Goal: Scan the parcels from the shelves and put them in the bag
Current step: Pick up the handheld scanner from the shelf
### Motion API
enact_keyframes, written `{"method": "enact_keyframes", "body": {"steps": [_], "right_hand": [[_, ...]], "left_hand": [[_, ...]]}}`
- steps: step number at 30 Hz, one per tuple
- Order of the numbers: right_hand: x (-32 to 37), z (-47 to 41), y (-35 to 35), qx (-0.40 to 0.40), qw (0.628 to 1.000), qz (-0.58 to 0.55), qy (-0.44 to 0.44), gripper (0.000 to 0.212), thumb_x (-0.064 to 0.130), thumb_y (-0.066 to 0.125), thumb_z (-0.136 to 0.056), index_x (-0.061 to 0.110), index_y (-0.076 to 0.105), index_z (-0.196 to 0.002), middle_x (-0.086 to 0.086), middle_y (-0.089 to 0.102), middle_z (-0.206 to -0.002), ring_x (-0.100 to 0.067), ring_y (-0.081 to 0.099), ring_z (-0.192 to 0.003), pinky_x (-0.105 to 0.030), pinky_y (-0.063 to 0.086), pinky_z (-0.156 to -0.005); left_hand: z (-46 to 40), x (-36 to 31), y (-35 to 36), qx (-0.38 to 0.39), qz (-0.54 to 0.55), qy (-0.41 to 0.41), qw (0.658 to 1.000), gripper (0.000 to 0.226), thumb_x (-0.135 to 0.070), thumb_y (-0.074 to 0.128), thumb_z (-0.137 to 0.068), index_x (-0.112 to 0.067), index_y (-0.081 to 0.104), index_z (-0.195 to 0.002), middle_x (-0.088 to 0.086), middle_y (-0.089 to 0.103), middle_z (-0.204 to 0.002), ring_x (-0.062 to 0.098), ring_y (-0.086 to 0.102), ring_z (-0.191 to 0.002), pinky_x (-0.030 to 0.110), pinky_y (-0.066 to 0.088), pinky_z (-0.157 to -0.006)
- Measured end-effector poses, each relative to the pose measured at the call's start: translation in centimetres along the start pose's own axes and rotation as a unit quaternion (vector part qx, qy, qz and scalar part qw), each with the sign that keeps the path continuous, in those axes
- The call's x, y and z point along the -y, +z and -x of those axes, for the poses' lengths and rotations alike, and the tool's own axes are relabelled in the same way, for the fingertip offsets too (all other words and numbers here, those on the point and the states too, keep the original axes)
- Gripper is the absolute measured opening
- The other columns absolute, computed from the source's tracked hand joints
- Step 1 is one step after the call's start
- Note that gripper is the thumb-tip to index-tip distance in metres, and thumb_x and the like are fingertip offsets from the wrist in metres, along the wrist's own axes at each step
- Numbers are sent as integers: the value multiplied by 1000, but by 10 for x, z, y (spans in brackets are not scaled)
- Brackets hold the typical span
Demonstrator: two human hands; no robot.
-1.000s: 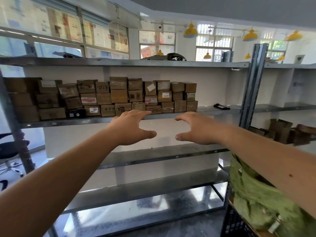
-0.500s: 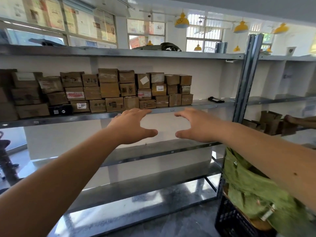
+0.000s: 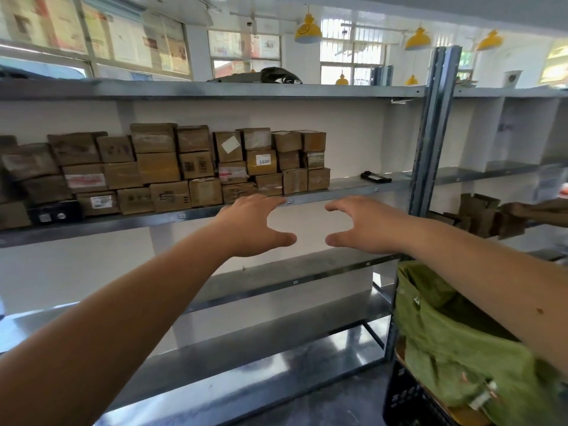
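Several brown cardboard parcels are stacked in three rows on a grey metal shelf, left of centre. A black handheld scanner lies on the same shelf to the right of the stack. My left hand and my right hand are stretched out in front of the shelf edge, fingers spread, thumbs pointing at each other, holding nothing. A green bag sits open at the lower right, partly behind my right forearm.
A grey upright post divides the shelving. Lower shelves are bare metal. More brown cartons lie on the right-hand bay. A black crate stands under the bag. A dark object rests on the top shelf.
The view has shifted slightly; the shelf and parcels appear closer and more central. Both hands keep the same spread pose and hold nothing.
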State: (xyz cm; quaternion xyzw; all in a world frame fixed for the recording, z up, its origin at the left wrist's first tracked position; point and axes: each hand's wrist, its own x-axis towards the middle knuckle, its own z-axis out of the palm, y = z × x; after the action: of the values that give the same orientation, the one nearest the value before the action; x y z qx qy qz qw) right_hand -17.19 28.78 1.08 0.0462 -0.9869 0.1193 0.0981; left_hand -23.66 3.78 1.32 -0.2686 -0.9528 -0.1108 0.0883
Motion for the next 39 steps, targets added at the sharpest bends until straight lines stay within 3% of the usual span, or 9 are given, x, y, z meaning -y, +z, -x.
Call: {"method": "enact_keyframes", "body": {"steps": [8, 16, 22, 27, 31, 37, 39], "right_hand": [[-114, -39, -14, 13, 999, -24, 42, 80, 61, 71, -88, 41, 35, -156, 9, 36, -163, -19, 42, -143, -30, 35, -99], [-222, -86, -29, 10, 996, -61, 72, 82, 59, 72, -89, 36, 35, -158, 6, 34, -164, -19, 39, -144, -33, 36, -108], [-284, -123, -34, 1, 993, -88, 79, 82, 58, 72, -88, 35, 35, -158, 6, 35, -162, -17, 43, -138, -26, 34, -98], [-331, -163, -28, -5, 990, -104, 92, 82, 56, 74, -88, 35, 36, -157, 7, 37, -160, -7, 42, -118, -19, 36, -83], [-366, -205, -18, -6, 990, -102, 98, 78, 55, 74, -89, 35, 38, -156, 6, 39, -159, -8, 41, -125, -22, 32, -94], [-415, -279, 7, -20, 987, -98, 126, 75, 55, 75, -88, 35, 43, -152, 8, 47, -150, -5, 44, -114, -15, 35, -78], [-431, -304, 13, -15, 985, -93, 144, 76, 54, 75, -88, 34, 42, -153, 9, 47, -148, -5, 44, -114, -17, 37, -80]], "left_hand": [[-104, -55, 36, 17, 32, 30, 999, 91, -76, 66, -85, -46, 28, -161, -7, 32, -169, 25, 30, -155, 56, 33, -122], [-214, -99, 81, 8, 66, 44, 997, 93, -81, 66, -78, -48, 33, -157, -9, 38, -166, 23, 40, -148, 50, 40, -114], [-290, -125, 111, 30, 77, 46, 996, 98, -83, 63, -75, -47, 31, -159, -7, 36, -167, 23, 40, -147, 47, 39, -115], [-357, -134, 132, 32, 81, 67, 994, 92, -76, 68, -82, -42, 33, -160, -4, 40, -164, 22, 44, -143, 41, 41, -112], [-413, -134, 153, 38, 64, 84, 994, 93, -76, 67, -84, -40, 31, -162, -4, 38, -165, 21, 42, -144, 38, 38, -112], [-510, -124, 185, 37, 63, 82, 994, 97, -71, 69, -85, -32, 30, -164, 4, 36, -166, 25, 41, -147, 37, 39, -116], [-541, -124, 198, 43, 64, 78, 994, 98, -72, 68, -85, -32, 27, -165, 4, 33, -168, 26, 38, -149, 38, 37, -117]]}}
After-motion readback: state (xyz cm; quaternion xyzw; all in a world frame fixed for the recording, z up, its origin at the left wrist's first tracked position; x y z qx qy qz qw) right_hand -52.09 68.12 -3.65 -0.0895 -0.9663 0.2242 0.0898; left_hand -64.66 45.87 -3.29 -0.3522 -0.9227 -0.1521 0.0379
